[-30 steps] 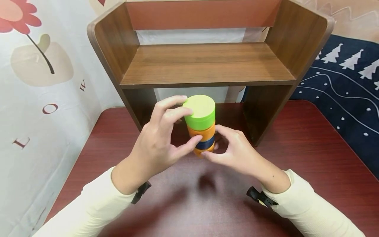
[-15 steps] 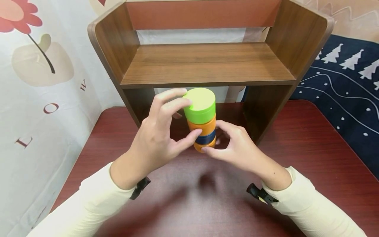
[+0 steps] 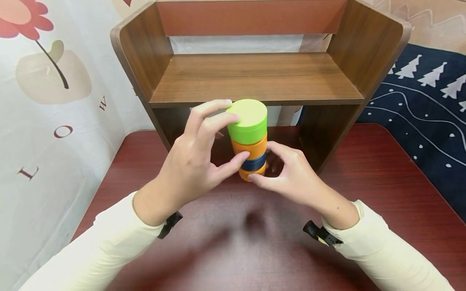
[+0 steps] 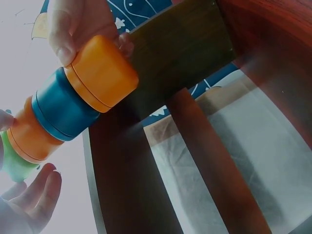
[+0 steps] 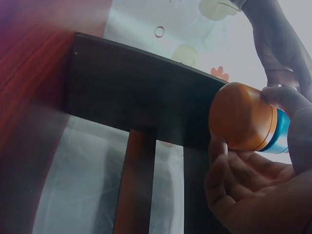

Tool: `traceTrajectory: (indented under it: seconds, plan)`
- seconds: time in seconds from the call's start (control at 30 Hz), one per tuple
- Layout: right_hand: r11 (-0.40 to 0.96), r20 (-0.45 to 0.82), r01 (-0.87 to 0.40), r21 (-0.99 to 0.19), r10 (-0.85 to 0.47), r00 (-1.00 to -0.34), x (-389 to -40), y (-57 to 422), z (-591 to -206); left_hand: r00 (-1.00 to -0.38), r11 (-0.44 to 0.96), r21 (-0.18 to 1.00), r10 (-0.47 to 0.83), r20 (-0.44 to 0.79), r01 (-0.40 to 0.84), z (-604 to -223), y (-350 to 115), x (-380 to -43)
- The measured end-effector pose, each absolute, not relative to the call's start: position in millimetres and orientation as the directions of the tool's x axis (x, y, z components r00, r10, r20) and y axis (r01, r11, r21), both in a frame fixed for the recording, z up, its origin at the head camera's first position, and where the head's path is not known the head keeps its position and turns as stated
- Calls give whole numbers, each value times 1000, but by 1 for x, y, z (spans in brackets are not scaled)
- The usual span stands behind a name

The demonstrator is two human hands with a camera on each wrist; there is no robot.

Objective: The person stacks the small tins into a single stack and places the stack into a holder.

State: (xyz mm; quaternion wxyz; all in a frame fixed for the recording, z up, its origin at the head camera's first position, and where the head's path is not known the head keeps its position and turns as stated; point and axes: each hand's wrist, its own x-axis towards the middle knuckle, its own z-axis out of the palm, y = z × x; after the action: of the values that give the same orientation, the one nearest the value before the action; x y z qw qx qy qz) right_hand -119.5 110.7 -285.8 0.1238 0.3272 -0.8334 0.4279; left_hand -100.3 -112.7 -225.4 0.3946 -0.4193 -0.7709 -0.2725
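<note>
A stack of cylindrical pieces is held upright above the table in the head view. Its green piece point(image 3: 248, 131) is on top, followed by an orange cylinder point(image 3: 255, 148), a dark blue cylinder point(image 3: 256, 163) and a lower orange cylinder point(image 4: 105, 73). My left hand point(image 3: 191, 159) grips the upper part, index and middle fingertips at the green rim, thumb against the orange and blue cylinders. At the base, my right hand point(image 3: 300, 173) pinches the lower orange cylinder between thumb and fingers. In the right wrist view the green piece is hidden.
Just behind the stack stands a brown wooden shelf unit point(image 3: 255, 79), with the board edge close to the green top. The dark red table point(image 3: 375, 157) lies below. A printed curtain point(image 3: 54, 133) hangs at the left, a navy tree-patterned one point(image 3: 418, 105) at the right.
Both hands have raised the stack gradually; its green top now overlaps the shelf board's front edge in the head view. The grips look the same.
</note>
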Motion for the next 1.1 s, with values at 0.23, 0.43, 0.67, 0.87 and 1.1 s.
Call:
traceTrajectory:
  seconds: [0.23,0.43,0.67,0.87,1.1]
  plan:
    - [426,487,-648,-631,-433,-759,-121,110,-278,-332,497,86,432,839,863,-221,-113,-102]
    - [450,501,-652,-610,-418,-758,-123,110,-271,-335,504,84,431,838,859,-217,-111,-105]
    - [462,509,-648,-606,-400,-762,-124,109,-264,-325,503,77,429,843,861,-211,-108,-107]
    - [467,520,-654,-596,-396,-757,-126,109,-259,-323,482,87,432,842,872,-207,-107,-110]
    - [471,514,-646,-600,-391,-763,-129,109,-254,-311,446,108,411,857,888,-206,-105,-115]
